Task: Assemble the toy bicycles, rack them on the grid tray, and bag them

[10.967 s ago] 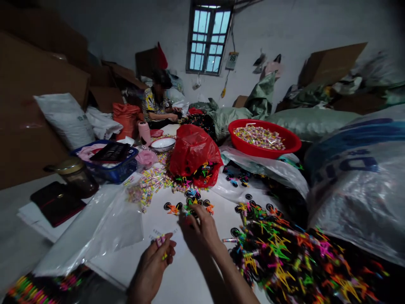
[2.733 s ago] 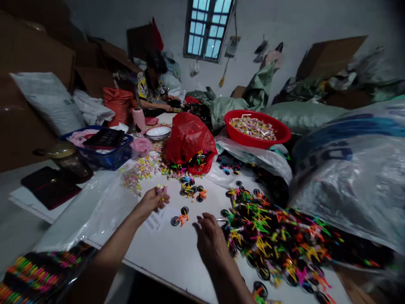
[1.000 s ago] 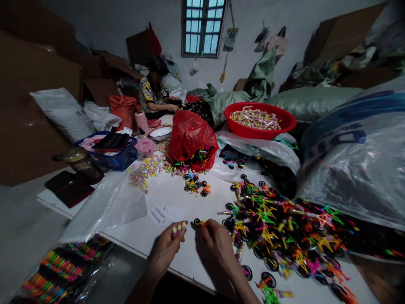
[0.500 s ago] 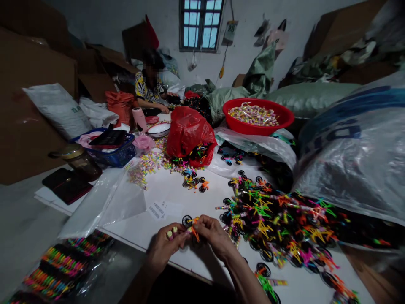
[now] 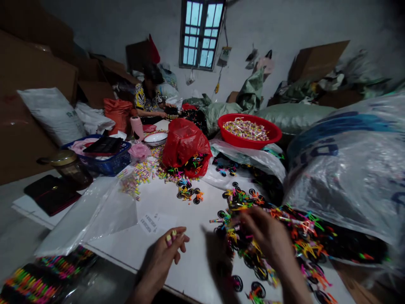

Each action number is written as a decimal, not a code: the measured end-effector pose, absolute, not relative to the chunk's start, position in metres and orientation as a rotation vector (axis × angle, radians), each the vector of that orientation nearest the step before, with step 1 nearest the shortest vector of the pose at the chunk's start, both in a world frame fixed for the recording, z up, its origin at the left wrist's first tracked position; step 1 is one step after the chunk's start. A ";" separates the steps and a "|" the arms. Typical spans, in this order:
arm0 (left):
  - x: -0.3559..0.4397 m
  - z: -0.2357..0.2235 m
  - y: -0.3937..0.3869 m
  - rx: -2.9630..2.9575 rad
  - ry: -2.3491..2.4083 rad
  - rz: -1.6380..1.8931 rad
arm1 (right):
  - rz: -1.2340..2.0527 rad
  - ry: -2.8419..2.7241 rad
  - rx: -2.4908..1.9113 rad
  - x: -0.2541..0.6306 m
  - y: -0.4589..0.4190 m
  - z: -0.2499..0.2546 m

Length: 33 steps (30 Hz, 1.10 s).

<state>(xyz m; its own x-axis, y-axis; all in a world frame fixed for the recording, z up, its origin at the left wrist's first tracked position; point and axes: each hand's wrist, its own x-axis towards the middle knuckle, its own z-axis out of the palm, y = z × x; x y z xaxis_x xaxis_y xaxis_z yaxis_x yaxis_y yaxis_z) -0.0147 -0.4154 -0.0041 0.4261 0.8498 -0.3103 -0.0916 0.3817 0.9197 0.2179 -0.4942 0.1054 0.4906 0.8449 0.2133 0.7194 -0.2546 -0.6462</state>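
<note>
My left hand (image 5: pixel 163 259) is above the white board (image 5: pixel 193 253), its fingers curled around small pastel candy rolls (image 5: pixel 171 237) whose ends stick up. My right hand (image 5: pixel 268 234) reaches over a heap of plastic toy bicycles (image 5: pixel 303 245) in bright colours with black wheels. Motion blurs its fingertips, which pinch a yellow-orange toy bicycle (image 5: pixel 241 209); most of it blends into the heap. Some bicycles in the heap carry a wrapped candy roll. A small cluster of toy bicycles (image 5: pixel 189 192) lies farther back on the board.
Loose candy rolls (image 5: pixel 147 171) spread beside a red plastic bag (image 5: pixel 186 143). Behind stands a red basin (image 5: pixel 275 133) of candy rolls. A big clear sack (image 5: pixel 348 169) bulges at right; a blue basket (image 5: pixel 115 162) and jar (image 5: pixel 71 166) stand left. A person (image 5: pixel 148 97) sits at the back.
My right hand has moved from beside my left hand, rightward to the heap, carrying the toy bicycle. My left hand keeps its candy rolls. The view has shifted slightly.
</note>
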 end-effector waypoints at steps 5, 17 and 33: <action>-0.003 -0.017 -0.425 0.733 0.941 0.689 | -0.456 -1.384 -2.344 0.230 -0.440 0.118; -0.007 -0.012 -0.394 0.765 1.079 0.811 | 0.507 -1.031 -2.044 0.183 -0.364 -0.011; -0.036 -0.015 -0.395 0.987 1.018 0.818 | 1.293 -0.978 -1.349 0.123 -0.432 0.017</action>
